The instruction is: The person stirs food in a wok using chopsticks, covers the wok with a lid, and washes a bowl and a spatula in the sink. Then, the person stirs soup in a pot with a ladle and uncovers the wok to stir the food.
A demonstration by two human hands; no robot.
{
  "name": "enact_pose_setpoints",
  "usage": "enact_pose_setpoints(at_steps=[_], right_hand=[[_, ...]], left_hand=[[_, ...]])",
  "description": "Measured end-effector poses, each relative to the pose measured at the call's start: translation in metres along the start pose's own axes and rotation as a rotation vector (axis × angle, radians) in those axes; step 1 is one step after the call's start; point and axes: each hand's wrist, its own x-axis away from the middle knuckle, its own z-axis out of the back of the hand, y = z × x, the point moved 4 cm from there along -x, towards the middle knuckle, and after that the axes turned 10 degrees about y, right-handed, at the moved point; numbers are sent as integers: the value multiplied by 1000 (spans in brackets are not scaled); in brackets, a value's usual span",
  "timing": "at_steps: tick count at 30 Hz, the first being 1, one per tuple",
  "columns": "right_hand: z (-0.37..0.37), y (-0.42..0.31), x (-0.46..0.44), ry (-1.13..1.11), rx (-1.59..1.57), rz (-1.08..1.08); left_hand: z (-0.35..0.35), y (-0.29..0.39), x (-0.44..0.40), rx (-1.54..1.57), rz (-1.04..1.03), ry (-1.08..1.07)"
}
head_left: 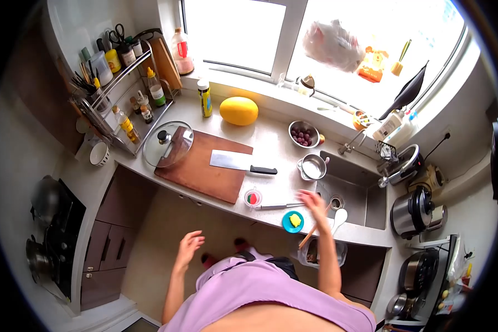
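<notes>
My left hand hangs in the air in front of the counter, fingers stretched out, holding nothing. Above the counter's front edge by the sink, my right hand has its fingers apart, with nothing visible in it. Close to it lie a thin grey-handled utensil, a pair of wooden chopsticks and a white spoon. A blue dish holds a yellow piece. Left of that stands a small clear cup with red and green inside. A cleaver lies across the brown cutting board.
A glass lid overlaps the board's left end. Behind are a yellow melon, a metal bowl of dark round fruit and a small metal pot. The sink is right; a bin sits below the counter edge.
</notes>
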Motion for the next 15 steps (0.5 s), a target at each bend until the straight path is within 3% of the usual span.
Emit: enact_pose_setpoints(at_steps=[1,3,5,6,7,8,11,14,15], right_hand=[[-63,-35,17,-171,-175,-167],[-167,-98,71,-536,-888,-510],[-230,-125,112,-1031,-1045,-545],[-257,-71,131,-1127,-1446,-689],[-261,-130,143,-1285,-1063,-544],[-265,-127,150,-1381,-1002,-477],[-243,-144,152,-1313,-791,-453],[-232,-114,146,-1223,-721,-462],[-226,-104,140,-1170,-634,-421]], left_hand=[[-23,10,-3,82,-24,-58],[-71,30,-8,253,33,-197],[-115,39,-9,656,133,-384],[-127,56,-10,771,182,-435],[-139,73,-11,882,237,-485],[-141,77,-14,929,302,-437],[-122,69,-12,954,215,-297],[-109,83,13,1305,329,-440],[-99,87,21,1227,308,-337]])
